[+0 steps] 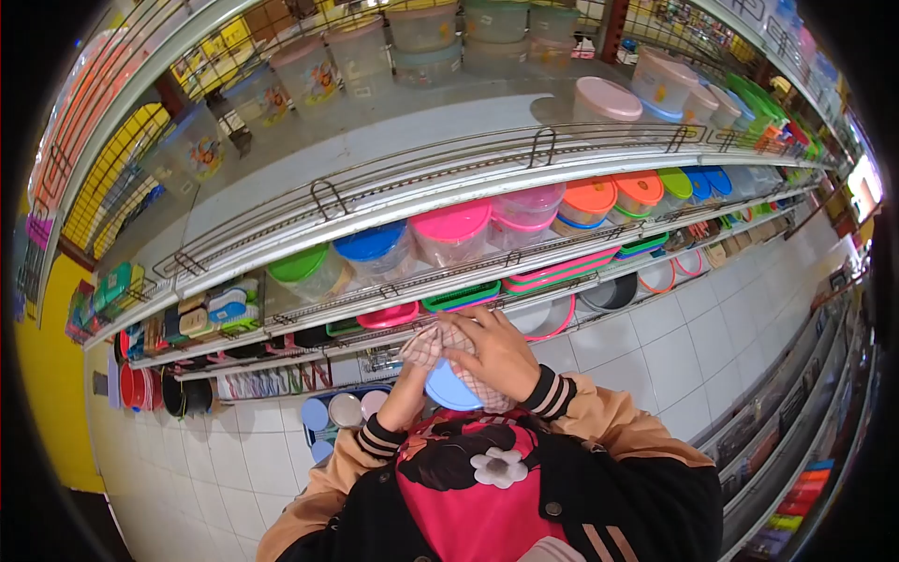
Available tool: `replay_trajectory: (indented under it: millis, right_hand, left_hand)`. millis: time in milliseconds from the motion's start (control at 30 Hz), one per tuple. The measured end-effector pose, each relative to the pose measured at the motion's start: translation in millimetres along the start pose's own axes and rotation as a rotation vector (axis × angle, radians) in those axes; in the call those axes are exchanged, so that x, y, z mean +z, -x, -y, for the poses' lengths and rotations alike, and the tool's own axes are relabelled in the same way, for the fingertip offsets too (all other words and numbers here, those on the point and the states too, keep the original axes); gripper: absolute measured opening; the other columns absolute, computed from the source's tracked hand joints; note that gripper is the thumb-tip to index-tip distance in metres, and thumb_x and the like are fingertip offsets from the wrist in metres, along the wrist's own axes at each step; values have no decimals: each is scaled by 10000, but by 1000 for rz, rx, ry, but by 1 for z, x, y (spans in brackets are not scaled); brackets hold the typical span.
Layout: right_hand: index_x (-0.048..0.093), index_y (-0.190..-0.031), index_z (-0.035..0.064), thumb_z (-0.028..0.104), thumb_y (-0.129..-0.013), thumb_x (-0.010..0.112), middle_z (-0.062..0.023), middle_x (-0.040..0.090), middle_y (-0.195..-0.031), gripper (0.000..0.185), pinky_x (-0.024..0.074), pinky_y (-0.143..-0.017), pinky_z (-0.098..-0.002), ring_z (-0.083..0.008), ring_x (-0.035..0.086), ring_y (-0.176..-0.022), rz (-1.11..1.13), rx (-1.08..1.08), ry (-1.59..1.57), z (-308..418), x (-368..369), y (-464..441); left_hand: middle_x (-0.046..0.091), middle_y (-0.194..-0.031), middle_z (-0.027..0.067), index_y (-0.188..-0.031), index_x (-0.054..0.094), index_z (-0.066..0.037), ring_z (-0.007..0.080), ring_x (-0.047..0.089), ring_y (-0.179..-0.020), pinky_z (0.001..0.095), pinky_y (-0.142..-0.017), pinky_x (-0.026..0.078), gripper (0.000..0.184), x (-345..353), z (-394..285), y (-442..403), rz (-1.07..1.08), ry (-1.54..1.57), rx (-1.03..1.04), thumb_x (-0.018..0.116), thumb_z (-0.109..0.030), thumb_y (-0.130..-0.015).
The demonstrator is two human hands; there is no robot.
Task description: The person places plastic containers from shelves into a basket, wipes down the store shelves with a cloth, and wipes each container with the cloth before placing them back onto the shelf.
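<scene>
Close to my chest is a round container with a light blue lid [452, 384]. A pink-and-white checked cloth [424, 347] is bunched over its far side and hangs along its right side. My right hand [506, 354] lies over the cloth with its fingers bent around it, pressing it against the container. On the left, my left hand [408, 386] grips the container's side, its fingers mostly hidden by the cloth and the container.
In front, a shelf rack holds tubs with coloured lids [459, 221]. Clear containers [356, 58] stand on the upper shelf, and a wire guard [328, 199] runs along its edge. More lidded containers [346, 410] are on the tiled floor [253, 459]. Another rack [796, 421] stands at right.
</scene>
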State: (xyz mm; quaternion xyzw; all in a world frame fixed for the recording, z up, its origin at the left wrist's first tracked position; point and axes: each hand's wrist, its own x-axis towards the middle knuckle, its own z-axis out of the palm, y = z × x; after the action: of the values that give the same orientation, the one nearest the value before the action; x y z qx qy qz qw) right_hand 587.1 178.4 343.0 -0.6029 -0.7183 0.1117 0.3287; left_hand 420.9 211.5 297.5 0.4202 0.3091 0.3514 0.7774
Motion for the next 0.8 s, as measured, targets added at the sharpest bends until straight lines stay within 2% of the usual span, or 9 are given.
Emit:
replay_trajectory:
  millis: [100,167,267,367,467,533,567,700,800]
  right_hand:
    - [562,-1070,16,298,-796,611,-117,592,-913,396,460,-712,-372,-293,568,-827,-113,97,-131,-24,-9,2]
    - [566,-1051,-6,225,-814,616,-116,633,-870,334,465,-715,-318,-233,607,-787,-397,281,-579,-41,-20,6]
    - [562,-1060,-16,159,-824,604,-122,651,-919,296,453,-752,-274,-159,605,-845,-564,382,-736,-56,-43,18]
    - [543,-1087,-37,96,-834,590,-54,624,-1003,290,438,-807,-265,-104,554,-905,-483,443,-700,-65,-49,44]
    - [561,-1057,-27,116,-807,611,-78,637,-928,292,450,-768,-271,-119,575,-857,-457,446,-599,-63,-33,71]
    - [567,-1046,-20,131,-789,622,-105,644,-891,303,456,-752,-279,-144,599,-840,-415,457,-597,-56,-28,81]
    - [573,-1038,-19,126,-792,629,-95,641,-880,291,456,-743,-272,-123,585,-816,-373,471,-575,-53,-26,85]
    - [583,-1023,-17,114,-789,639,-87,636,-841,274,458,-710,-263,-108,576,-760,-302,484,-455,-57,-22,101]
    - [587,-1015,-14,106,-788,638,-80,636,-820,262,460,-691,-262,-99,567,-742,-339,537,-498,-58,-29,107]
  left_hand:
    - [378,-1276,110,-1291,324,-52,182,325,-1226,309,-1004,279,481,23,-30,2,38,-122,22,458,-324,-917]
    - [394,-1241,111,-1258,343,-50,184,370,-1166,300,-979,297,469,30,-55,-8,129,-311,-72,474,-330,-905]
    - [461,-1215,86,-1291,340,-58,188,443,-1130,322,-945,367,572,44,-106,-30,159,-104,-92,508,-416,-877]
    - [504,-1220,143,-1249,409,2,234,529,-1081,374,-894,457,538,97,-178,-56,258,-12,142,420,-419,-914]
    - [495,-1242,104,-1269,412,-45,243,500,-1115,433,-942,401,536,139,-222,-104,304,-38,253,430,-434,-902]
    - [513,-1201,57,-1261,431,-114,215,476,-1102,441,-944,370,497,152,-237,-150,251,-126,204,402,-458,-904]
    - [549,-1066,28,-1180,483,-132,163,495,-945,332,-780,408,457,158,-238,-172,215,-159,176,428,-478,-887]
    - [536,-1093,55,-1190,465,-142,178,505,-931,325,-756,432,515,164,-231,-249,81,-437,89,377,-539,-875]
    - [535,-1085,61,-1189,463,-135,178,505,-909,332,-750,433,545,161,-219,-271,115,-528,46,377,-563,-862]
